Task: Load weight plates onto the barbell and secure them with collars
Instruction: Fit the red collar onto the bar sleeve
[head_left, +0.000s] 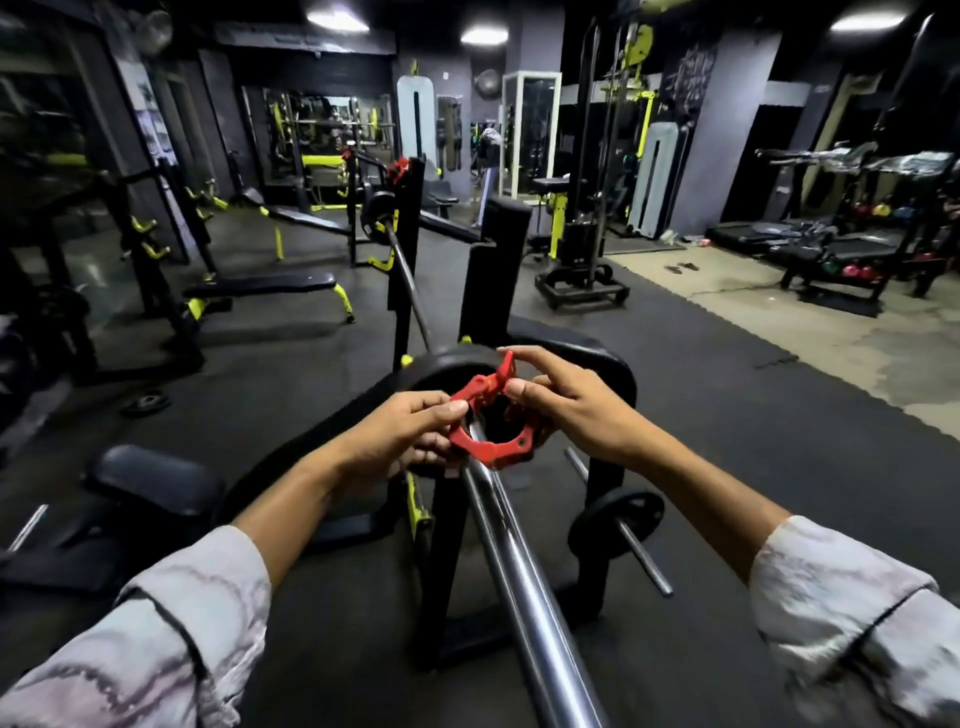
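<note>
1. At the far left we see a small black round weight plate (146, 402) lying flat on the dark rubber floor, and beyond it a black padded flat bench with yellow legs (262, 287).
2. Our left hand (402, 439) comes in from a pale marbled sleeve (156, 639); its thumb and fingers are curled and pinch the left side of the red plastic clamp collar (488, 415).
3. The red plastic clamp collar sits around the shiny steel barbell sleeve (519, 571), near its inner end, just in front of a large black round weight plate (447, 371) loaded on the bar. Its lever (505, 368) stands raised, tilted up from the ring.
4. Our right hand (569, 410) grips the right side of the collar: the thumb presses on the ring near the hinge and the forefinger touches the top of the raised lever, fingers curled.
5. The long steel bar shaft (410, 283) runs away from us across a black rack to another black plate (376, 215) at its far end, with a second red collar (399, 169) near it.
6. To the right, low down, a smaller black plate (618, 519) sits on a steel storage peg (647, 558) of the rack.
7. At the far right stand black treadmills (831, 244) on a paler floor.
</note>
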